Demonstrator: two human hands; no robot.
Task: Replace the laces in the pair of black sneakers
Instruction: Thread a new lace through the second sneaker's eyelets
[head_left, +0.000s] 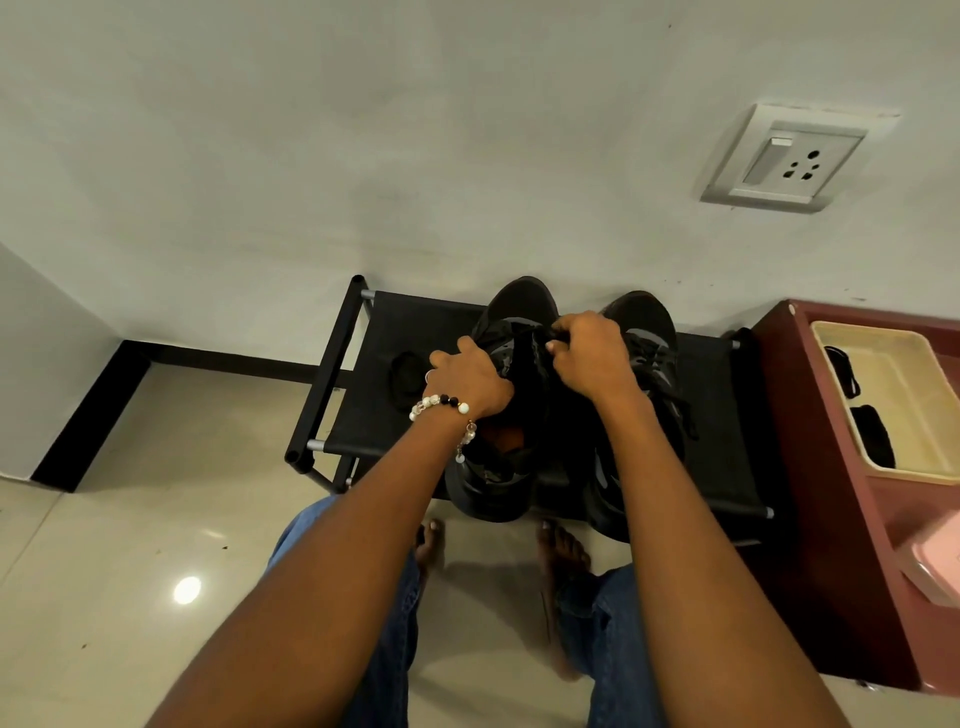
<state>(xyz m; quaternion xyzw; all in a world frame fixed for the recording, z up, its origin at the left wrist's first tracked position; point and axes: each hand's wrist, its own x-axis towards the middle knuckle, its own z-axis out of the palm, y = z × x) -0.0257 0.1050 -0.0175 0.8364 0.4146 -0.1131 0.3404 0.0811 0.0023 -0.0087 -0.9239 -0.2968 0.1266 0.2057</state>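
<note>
Black sneakers side by side on a black fabric rack (405, 332) against the wall. Left sneaker (511, 312) — left hand (470, 376) curled over its near-left side, gripping the upper; right hand (589, 353) pinching black lace (549, 344) at the tongue. Right sneaker (649, 332) untouched, just beside. Maroon cabinet (831, 519) at right.

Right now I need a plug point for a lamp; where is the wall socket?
In the head view, the wall socket sits upper right on the wall, above the maroon cabinet.
</note>
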